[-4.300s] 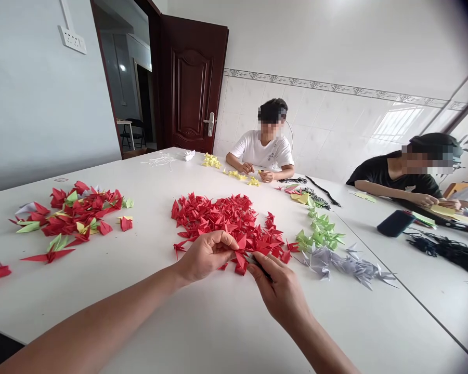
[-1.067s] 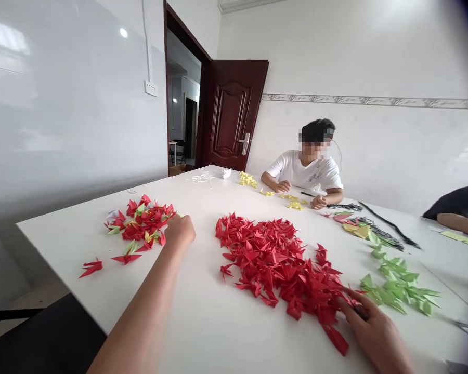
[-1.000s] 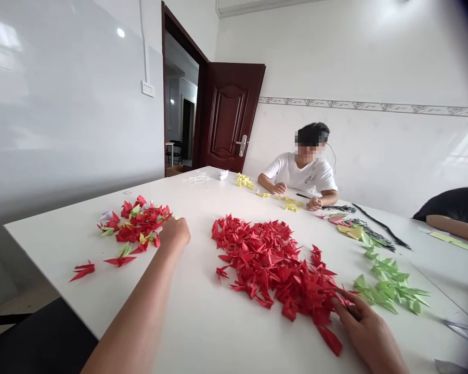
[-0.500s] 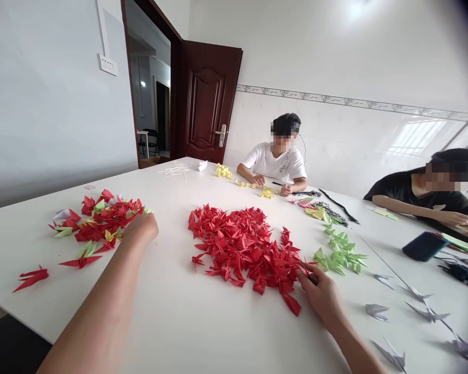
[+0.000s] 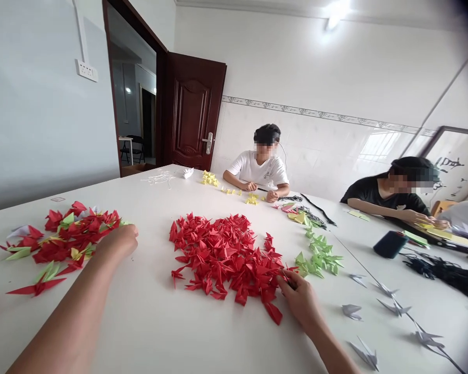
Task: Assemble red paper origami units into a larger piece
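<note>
My left hand is curled beside the mixed pile of folded paper cranes, in red, green, yellow and white. Most of its fingers are turned away from view, and what they grip is hidden. At the right edge of the big heap of red paper cranes, my right hand pinches something small and dark. I cannot make out what it is. A red crane lies just left of that hand. Green paper cranes lie beyond it.
Grey-white cranes lie on the white table at right. Across it sit a person in white and one in black. Yellow cranes, a dark thread spool and black cords are further off.
My view has turned to the right and tilted up slightly, so everything sits further left in the picture. Both hands keep nearly the same places beside the two piles.
</note>
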A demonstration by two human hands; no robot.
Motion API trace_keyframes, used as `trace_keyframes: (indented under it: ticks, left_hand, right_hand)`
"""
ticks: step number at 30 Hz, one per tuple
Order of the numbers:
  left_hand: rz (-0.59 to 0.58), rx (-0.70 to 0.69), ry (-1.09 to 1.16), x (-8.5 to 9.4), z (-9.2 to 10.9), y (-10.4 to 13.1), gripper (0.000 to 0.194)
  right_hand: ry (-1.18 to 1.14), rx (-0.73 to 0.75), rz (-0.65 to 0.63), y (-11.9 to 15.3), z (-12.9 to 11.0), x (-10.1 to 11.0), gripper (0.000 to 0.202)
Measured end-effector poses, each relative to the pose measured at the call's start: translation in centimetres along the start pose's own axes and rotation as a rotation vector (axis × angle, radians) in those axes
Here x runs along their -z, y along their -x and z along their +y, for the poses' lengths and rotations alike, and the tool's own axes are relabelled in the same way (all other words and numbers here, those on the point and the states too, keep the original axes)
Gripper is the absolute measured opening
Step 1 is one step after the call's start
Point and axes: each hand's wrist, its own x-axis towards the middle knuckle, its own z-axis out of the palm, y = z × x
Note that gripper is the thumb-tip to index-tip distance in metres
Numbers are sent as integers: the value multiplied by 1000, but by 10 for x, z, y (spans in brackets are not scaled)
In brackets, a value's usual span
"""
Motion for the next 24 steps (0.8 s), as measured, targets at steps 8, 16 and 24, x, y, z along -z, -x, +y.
trace_keyframes:
  ticks: [8, 16, 24]
  left_hand:
    - [201, -458, 312, -8, 79, 53, 22]
    - [16, -1328, 524, -53, 134, 143, 19]
    - [-49, -1428, 582, -57, 136, 158, 17]
  right_hand:
    - [-9, 17, 19, 4, -13, 5, 35]
    - [-182, 223, -23, 25, -45, -2, 37]
    - [-193, 304, -249, 51, -65, -15, 32]
